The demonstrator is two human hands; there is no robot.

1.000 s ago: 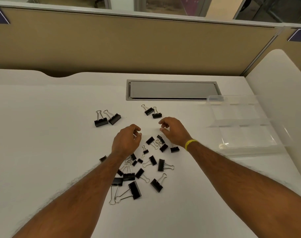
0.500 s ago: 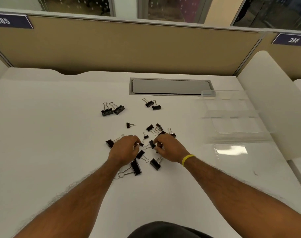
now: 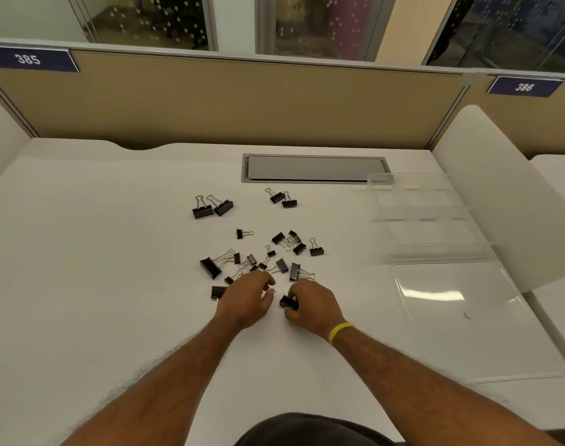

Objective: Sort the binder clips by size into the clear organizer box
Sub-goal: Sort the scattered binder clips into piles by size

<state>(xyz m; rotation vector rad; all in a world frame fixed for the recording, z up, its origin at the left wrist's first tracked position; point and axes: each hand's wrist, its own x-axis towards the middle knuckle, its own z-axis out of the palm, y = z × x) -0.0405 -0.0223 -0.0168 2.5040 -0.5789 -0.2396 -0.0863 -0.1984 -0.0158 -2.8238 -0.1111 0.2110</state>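
Several black binder clips (image 3: 276,257) of different sizes lie scattered in the middle of the white desk (image 3: 97,284). Two large clips (image 3: 212,206) sit apart at the back left, two medium ones (image 3: 282,197) at the back centre. My right hand (image 3: 310,305) pinches a medium black clip (image 3: 288,302) at the pile's near edge. My left hand (image 3: 247,299) rests curled beside it, over a large clip (image 3: 217,291); whether it grips anything is hidden. The clear organizer box (image 3: 429,217) stands open at the right, its lid (image 3: 455,304) lying flat toward me.
A grey cable hatch (image 3: 313,168) is set into the desk behind the clips. A tan partition (image 3: 242,104) closes the back, and a white divider panel (image 3: 500,201) rises just right of the box.
Both hands have drawn back toward me to the pile's near edge. My right hand has closed on a medium clip. The camera has tilted up, showing more of the partition.
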